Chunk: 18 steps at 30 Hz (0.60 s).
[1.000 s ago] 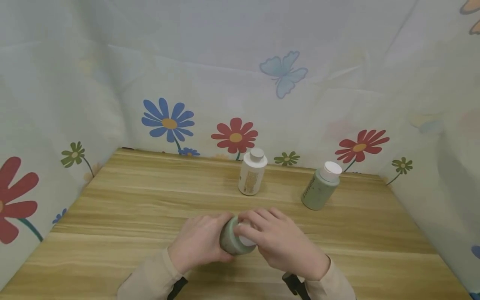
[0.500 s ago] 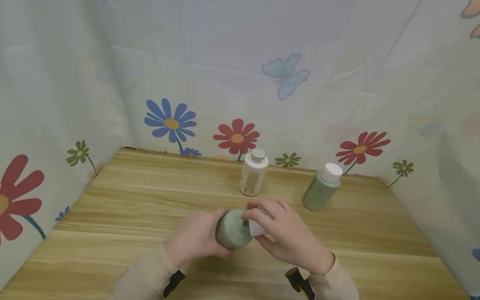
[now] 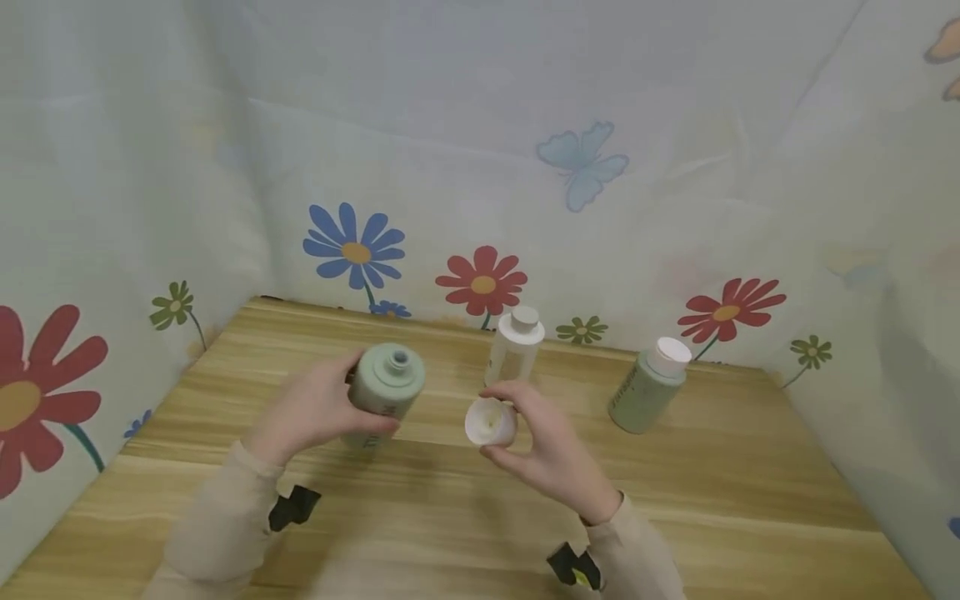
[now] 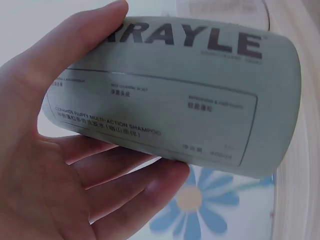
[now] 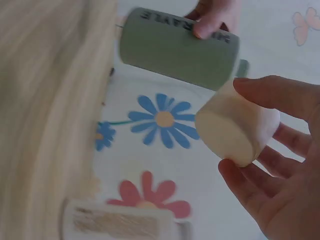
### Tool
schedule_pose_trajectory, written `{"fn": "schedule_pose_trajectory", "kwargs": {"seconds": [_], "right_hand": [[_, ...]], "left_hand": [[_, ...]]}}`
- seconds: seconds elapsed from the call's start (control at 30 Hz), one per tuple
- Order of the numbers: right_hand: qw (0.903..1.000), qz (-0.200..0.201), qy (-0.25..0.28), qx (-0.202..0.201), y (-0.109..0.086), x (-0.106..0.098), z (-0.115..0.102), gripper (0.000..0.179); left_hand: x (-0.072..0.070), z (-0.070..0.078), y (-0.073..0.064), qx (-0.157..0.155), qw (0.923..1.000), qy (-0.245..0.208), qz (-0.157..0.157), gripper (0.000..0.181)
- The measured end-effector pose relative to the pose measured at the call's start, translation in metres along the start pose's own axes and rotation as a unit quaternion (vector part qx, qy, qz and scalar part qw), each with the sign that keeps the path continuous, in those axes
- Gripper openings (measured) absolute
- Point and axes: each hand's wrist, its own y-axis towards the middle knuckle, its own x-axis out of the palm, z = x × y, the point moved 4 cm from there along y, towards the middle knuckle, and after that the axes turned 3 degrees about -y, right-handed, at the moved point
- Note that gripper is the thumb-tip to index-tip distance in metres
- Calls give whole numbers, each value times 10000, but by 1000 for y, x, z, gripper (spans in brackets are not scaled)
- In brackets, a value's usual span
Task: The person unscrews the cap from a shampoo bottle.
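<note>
My left hand [image 3: 315, 410] grips a green shampoo bottle [image 3: 390, 379] around its side, thumb across the front. The bottle's neck shows uncapped, with a small round opening on top. In the left wrist view the label on the shampoo bottle [image 4: 170, 95] faces the camera, and fingers curl beneath it. My right hand [image 3: 551, 450] pinches a white cap [image 3: 491, 422] between thumb and fingers, its hollow inside turned toward the head camera. The right wrist view shows the cap's [image 5: 225, 132] closed end, with the green bottle [image 5: 177, 50] held up beyond it.
A white bottle [image 3: 516, 346] with a cap stands behind my right hand, partly covered by it. Farther right stands a second green bottle [image 3: 647, 387] with a white cap. A flower-printed curtain [image 3: 450, 150] rises along the back edge of the wooden table [image 3: 712, 492].
The white cap has come off the green shampoo bottle. My left hand has carried the bottle left and tipped it more upright, while my right hand has turned the cap hollow side toward the head camera.
</note>
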Motion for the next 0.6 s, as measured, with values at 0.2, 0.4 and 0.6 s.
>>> {"fn": "schedule_pose_trajectory", "kwargs": {"seconds": [0.2, 0.4, 0.6], "right_hand": [[9916, -438, 958, 751, 19, 46, 16, 62], [9832, -726, 1227, 1141, 52, 88, 22, 56], [9782, -829, 1397, 1290, 79, 123, 30, 56]], "left_hand": [[-29, -29, 0, -427, 9986, 6, 296, 88], [-45, -54, 2, -764, 9953, -105, 594, 94], [-48, -74, 7, -899, 9916, -277, 892, 96]]}}
